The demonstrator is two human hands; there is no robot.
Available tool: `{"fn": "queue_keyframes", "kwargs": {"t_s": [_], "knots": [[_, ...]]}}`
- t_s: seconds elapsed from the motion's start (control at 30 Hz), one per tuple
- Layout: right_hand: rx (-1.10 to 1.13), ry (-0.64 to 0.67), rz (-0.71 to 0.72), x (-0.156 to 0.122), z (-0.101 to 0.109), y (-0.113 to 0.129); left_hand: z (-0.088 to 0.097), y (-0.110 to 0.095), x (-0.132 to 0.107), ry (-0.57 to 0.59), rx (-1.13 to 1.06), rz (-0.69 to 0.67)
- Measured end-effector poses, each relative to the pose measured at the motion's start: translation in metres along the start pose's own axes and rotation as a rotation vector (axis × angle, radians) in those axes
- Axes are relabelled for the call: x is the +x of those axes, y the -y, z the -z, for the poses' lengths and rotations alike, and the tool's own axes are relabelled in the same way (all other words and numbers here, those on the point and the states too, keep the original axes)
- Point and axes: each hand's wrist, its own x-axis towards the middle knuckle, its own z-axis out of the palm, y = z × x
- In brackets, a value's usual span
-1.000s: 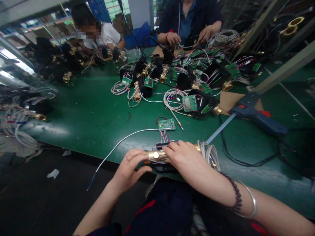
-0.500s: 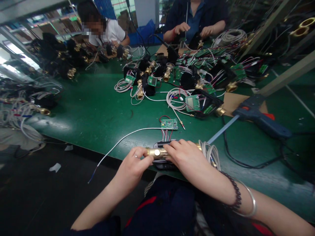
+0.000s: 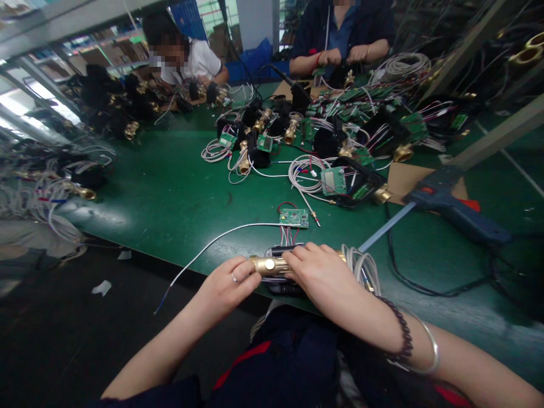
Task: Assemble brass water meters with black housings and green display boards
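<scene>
A brass pipe body [image 3: 270, 265] with a round pale spot lies across a black housing [image 3: 284, 288] at the table's near edge. My left hand [image 3: 232, 279] pinches the left end of the pipe body between thumb and fingers. From the right, my right hand [image 3: 325, 273] is closed over its middle, hiding much of the pipe and housing. Thin wires run from the housing to a green circuit board [image 3: 294, 218] just beyond. A white cable [image 3: 221, 233] curves left from the board over the table edge. Beside my right hand sits a grey cable coil [image 3: 363, 267].
A glue gun [image 3: 457, 207] with a glue stick rests at right, its black cord [image 3: 395, 280] trailing nearby. Farther back lie brass-and-black units, boards and cable coils [image 3: 304, 173]. Two people work across the green table [image 3: 170, 198]. Slanted metal bars [image 3: 501, 133] stand at right.
My left hand has shifted slightly left, its fingers lying more along the pipe's end. My right hand stays on the pipe. Across the table, a person's hands have come closer together.
</scene>
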Motion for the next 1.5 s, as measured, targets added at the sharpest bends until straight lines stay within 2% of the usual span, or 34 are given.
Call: {"fn": "queue_keyframes", "kwargs": {"t_s": [0.1, 0.2, 0.33, 0.4, 0.47, 0.53, 0.6, 0.7, 0.8, 0.93, 1.0, 1.07, 1.17, 1.23, 1.4, 1.5], "knots": [[0.003, 0.013, -0.011, 0.0, 0.004, -0.001, 0.003, 0.005, 0.008, 0.067, -0.005, -0.066], [0.0, -0.007, -0.036, -0.002, 0.008, -0.002, 0.005, 0.01, 0.016, 0.083, 0.018, -0.141], [0.038, -0.045, -0.086, -0.005, 0.009, -0.006, 0.011, 0.017, 0.026, 0.045, 0.061, -0.22], [0.121, -0.048, -0.112, -0.007, 0.009, -0.014, 0.015, 0.021, 0.027, -0.048, 0.056, -0.214], [0.29, -0.049, -0.117, -0.01, 0.009, -0.025, 0.016, 0.024, 0.027, -0.221, 0.012, -0.068], [0.531, -0.054, -0.076, -0.013, 0.011, -0.037, 0.013, 0.024, 0.028, -0.342, -0.096, 0.191], [0.765, -0.056, -0.02, -0.018, 0.013, -0.048, 0.006, 0.02, 0.033, -0.301, -0.299, 0.379], [0.973, -0.058, 0.032, -0.024, 0.015, -0.057, -0.007, 0.009, 0.046, -0.135, -0.648, 0.439], [1.033, -0.076, 0.019, -0.029, 0.016, -0.061, -0.016, -0.001, 0.06, -0.134, -0.84, 0.538], [1.047, -0.1, -0.029, -0.034, 0.011, -0.063, -0.017, -0.006, 0.072, -0.141, -0.964, 0.804], [1.055, -0.107, -0.03, -0.035, 0.009, -0.064, -0.014, -0.006, 0.075, -0.142, -1.113, 0.915], [1.043, -0.108, -0.032, -0.036, 0.007, -0.065, -0.011, -0.005, 0.075, -0.123, -1.322, 0.941], [0.993, -0.102, -0.05, -0.036, 0.005, -0.066, -0.01, -0.007, 0.073, -0.084, -1.52, 0.862], [0.951, -0.1, -0.068, -0.036, 0.003, -0.066, -0.013, -0.009, 0.072, -0.091, -1.479, 0.862], [0.791, -0.137, -0.125, -0.033, -0.001, -0.057, -0.02, -0.009, 0.067, -0.169, -1.262, 0.979], [0.663, -0.183, -0.113, -0.031, -0.002, -0.05, -0.021, -0.003, 0.06, -0.118, -1.243, 0.91]]}}
